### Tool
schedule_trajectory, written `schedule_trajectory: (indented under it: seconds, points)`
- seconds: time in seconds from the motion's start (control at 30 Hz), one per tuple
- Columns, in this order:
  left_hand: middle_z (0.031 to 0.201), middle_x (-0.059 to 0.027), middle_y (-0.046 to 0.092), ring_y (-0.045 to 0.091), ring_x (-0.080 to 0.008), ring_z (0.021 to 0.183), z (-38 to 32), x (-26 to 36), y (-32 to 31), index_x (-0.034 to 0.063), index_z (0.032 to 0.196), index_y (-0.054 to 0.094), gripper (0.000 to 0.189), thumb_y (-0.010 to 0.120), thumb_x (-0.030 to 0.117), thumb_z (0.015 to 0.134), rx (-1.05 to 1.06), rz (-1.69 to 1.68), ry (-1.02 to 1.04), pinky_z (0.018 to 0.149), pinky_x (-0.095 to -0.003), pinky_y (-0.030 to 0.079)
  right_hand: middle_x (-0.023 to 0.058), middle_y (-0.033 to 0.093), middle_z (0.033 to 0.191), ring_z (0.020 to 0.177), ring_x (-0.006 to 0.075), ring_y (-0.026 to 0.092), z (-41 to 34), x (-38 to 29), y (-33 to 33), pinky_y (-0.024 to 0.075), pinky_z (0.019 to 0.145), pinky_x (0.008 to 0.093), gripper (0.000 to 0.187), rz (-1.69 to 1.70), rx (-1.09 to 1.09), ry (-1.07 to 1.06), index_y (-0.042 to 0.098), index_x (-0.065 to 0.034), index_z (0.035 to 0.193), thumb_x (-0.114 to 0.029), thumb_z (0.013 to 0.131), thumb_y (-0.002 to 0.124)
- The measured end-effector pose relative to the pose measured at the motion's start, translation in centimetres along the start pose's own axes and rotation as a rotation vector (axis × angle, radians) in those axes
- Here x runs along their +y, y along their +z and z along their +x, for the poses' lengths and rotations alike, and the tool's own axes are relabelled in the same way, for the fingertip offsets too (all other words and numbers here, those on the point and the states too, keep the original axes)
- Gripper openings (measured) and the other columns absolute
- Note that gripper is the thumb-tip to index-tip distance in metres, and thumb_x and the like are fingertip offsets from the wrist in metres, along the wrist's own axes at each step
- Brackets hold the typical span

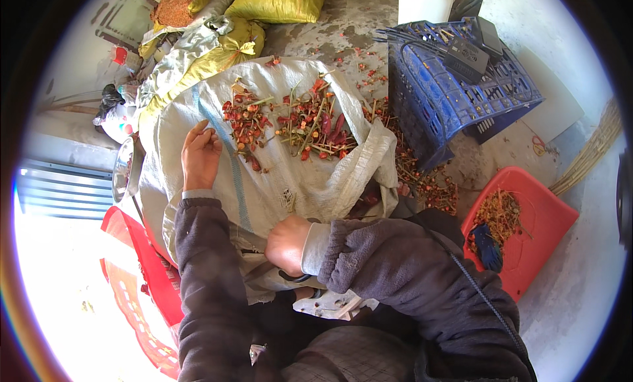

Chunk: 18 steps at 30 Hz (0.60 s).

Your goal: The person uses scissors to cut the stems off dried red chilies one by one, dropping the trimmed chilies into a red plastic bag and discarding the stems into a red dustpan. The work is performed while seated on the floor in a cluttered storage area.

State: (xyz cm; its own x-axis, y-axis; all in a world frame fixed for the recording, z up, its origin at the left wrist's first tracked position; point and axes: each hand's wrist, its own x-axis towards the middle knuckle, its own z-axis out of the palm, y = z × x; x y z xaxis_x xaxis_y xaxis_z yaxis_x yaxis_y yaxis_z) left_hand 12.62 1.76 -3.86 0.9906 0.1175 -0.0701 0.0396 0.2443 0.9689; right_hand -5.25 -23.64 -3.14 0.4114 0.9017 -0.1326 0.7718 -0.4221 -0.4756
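Observation:
A white woven sack [198,105] with a blue stripe is spread in front of me. Two heaps of red dried chili caps and stems [247,117] lie on it, the right one with a few whole dark-red pods [338,129]. My left hand [202,157] is raised over the left part of the sack, fingers curled; whether it pinches something small cannot be told. Near the sack's front edge my right hand [289,244] is closed around a dark curved handle [294,277], probably of scissors; its blades are hidden.
More chili scraps [437,191] are scattered on the floor at right, beside a blue plastic crate [435,95] bearing black devices. A red dustpan [539,233] with debris and a broom [591,144] stand farther right. Yellow sacks [277,3] lie at the back.

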Motion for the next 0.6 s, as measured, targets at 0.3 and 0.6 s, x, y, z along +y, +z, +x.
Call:
schedule_trajectory:
  seconds: [0.3,0.6]
  points:
    - [0.076,0.0027,0.056,0.05,-0.0067,0.063,2.4,1.5,6.8,0.0045,0.118,0.075,0.039,0.084,0.027,0.088,0.218,0.798,0.075,0.054,-0.0246,0.038,0.0118,0.073,0.078,0.08,0.0352,0.073,0.7,0.9,2.3,0.0561,0.064,0.0491,0.014,0.052,0.147,-0.091,0.078,-0.0107,0.08,-0.018,0.069,0.073]
    - [0.071,0.0007,0.057,0.057,-0.0124,0.065,-4.7,1.5,4.9,0.0073,0.104,0.079,0.022,0.083,0.016,0.084,-0.079,1.118,0.23,0.063,-0.033,0.049,0.0112,0.073,0.079,0.08,0.0323,0.074,-0.1,0.9,1.7,0.0564,0.065,0.0473,0.012,0.041,0.158,-0.099,0.077,-0.0107,0.079,-0.017,0.069,0.073]
